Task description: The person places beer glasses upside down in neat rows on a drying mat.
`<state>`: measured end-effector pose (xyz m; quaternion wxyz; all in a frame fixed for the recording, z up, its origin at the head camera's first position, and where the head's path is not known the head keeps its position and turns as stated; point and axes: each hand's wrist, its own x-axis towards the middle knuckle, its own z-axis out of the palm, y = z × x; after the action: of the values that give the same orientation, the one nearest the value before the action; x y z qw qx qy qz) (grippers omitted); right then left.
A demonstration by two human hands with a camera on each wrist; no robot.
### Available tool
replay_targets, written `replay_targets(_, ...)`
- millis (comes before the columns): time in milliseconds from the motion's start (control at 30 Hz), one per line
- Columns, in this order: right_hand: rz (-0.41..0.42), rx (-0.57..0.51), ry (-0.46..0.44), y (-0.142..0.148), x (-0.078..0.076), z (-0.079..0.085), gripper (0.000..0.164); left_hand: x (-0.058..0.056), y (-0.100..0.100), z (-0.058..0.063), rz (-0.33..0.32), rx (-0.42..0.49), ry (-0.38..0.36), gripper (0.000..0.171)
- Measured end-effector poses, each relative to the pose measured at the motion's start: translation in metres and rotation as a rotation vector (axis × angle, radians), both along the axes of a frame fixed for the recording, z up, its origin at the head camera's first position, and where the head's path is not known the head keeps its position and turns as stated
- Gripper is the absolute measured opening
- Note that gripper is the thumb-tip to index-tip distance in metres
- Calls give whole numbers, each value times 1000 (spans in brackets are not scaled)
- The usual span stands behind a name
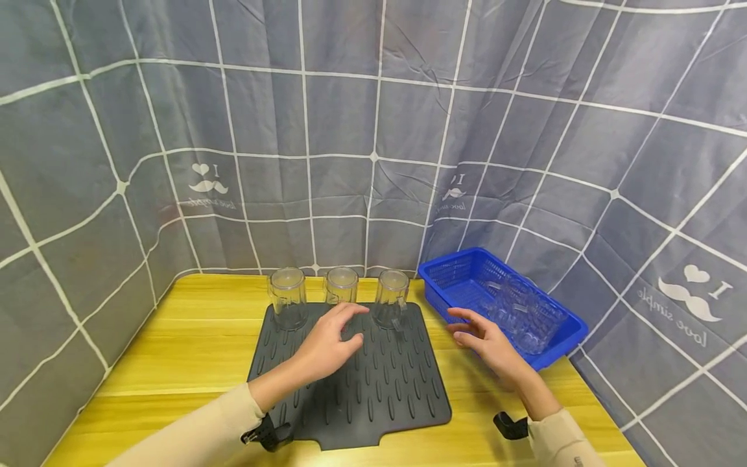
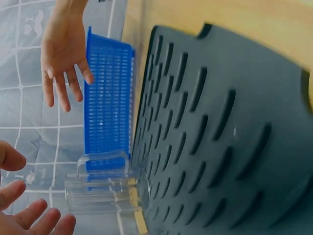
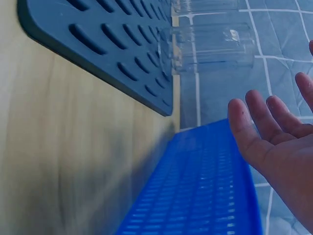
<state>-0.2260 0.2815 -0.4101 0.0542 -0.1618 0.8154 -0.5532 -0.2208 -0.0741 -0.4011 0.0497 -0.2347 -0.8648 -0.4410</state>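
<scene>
My left hand [image 1: 329,344] hovers over the dark grey drying mat [image 1: 373,389], fingers relaxed and holding nothing. Along the mat's far edge stand three clear glass mugs: a left mug [image 1: 288,298], a middle mug [image 1: 341,285] partly behind my left hand, and a right mug [image 1: 391,298]. My right hand [image 1: 490,344] is beside the near left side of the blue plastic basket [image 1: 449,295], its fingers loosely spread with nothing in them. Inside the basket lie several clear glass mugs [image 1: 525,318]. In the right wrist view, a standing mug [image 3: 212,48] shows beyond the mat corner.
A yellow wood-grain table [image 1: 192,350] carries the mat and basket. Behind and at both sides hangs a grey curtain [image 1: 338,117] with white grid lines, close to the table's back edge. Black straps [image 1: 510,426] sit on both wrists.
</scene>
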Motion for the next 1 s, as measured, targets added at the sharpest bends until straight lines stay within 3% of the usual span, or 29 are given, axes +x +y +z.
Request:
replay_targets(200, 5, 26, 37, 6, -5, 14, 53, 7, -6, -8, -5, 121, -122, 45)
replay_targets(600, -58, 197, 131, 28, -20, 45, 53, 14, -17, -22, 9, 141, -144, 45)
replay_targets(1000, -167, 309, 220, 66, -41, 56, 57, 19, -17, -36, -48, 117, -146, 41)
